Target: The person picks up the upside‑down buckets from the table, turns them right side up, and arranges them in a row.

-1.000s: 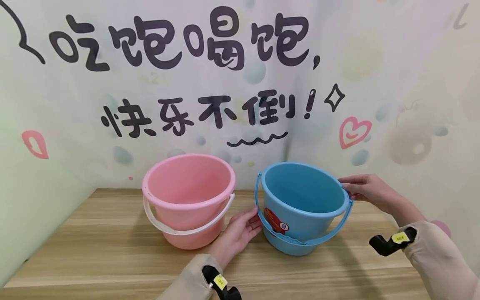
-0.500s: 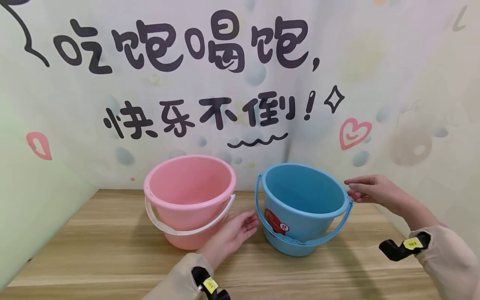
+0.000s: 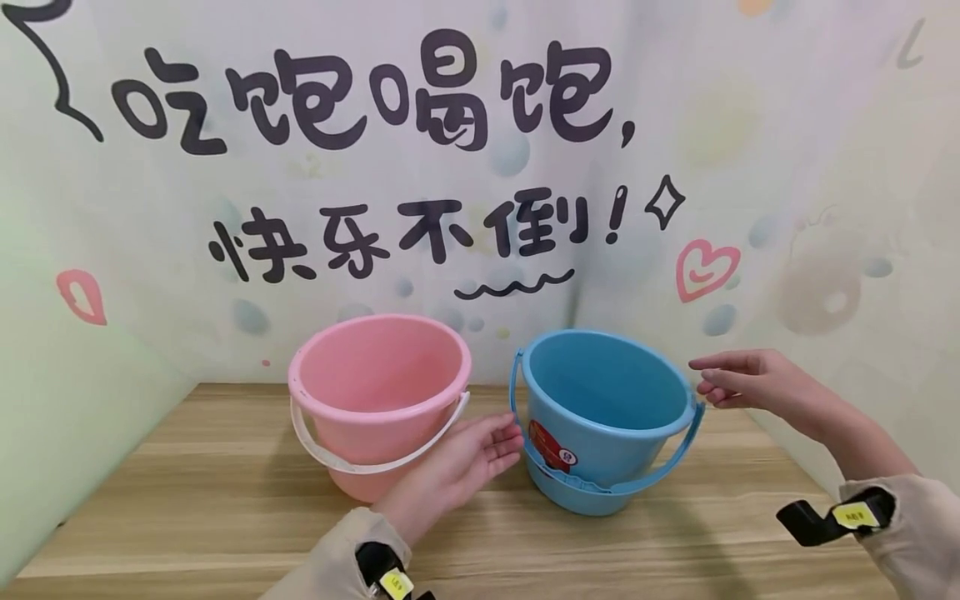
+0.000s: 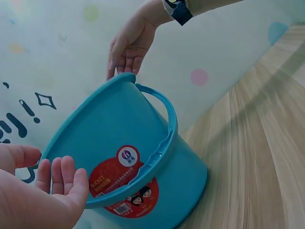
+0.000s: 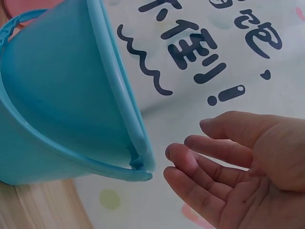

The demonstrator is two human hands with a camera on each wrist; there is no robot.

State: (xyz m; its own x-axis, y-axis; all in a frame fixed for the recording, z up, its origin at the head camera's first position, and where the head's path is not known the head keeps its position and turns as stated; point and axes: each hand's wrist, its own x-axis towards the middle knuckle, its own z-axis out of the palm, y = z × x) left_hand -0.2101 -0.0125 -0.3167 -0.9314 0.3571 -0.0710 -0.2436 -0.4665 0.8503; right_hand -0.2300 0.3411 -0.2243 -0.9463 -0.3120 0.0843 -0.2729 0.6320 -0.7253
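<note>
A blue bucket [image 3: 600, 450] stands upright on the wooden table, its blue handle [image 3: 660, 475] hanging down across the front over a red label [image 4: 128, 176]. To its left is a pink bucket [image 3: 367, 442] with a white handle [image 3: 330, 458] lowered at the front. My left hand [image 3: 457, 458] is between the two buckets, fingers loosely bent beside the blue one and holding nothing; whether the fingertips touch it I cannot tell. Just off the blue bucket's right rim is my right hand [image 5: 238, 171], its relaxed fingers apart from the plastic with a small gap.
The wooden tabletop [image 3: 202, 500] carries both buckets. Directly behind them rises a pale printed backdrop [image 3: 787, 167] with large black characters and a pink heart [image 3: 705, 271]. A pale green wall side [image 3: 67, 417] borders the table on the left.
The right hand has let go of the blue bucket's rim and drawn off to the right. The left arm has shifted slightly left. Both buckets stay where they were.
</note>
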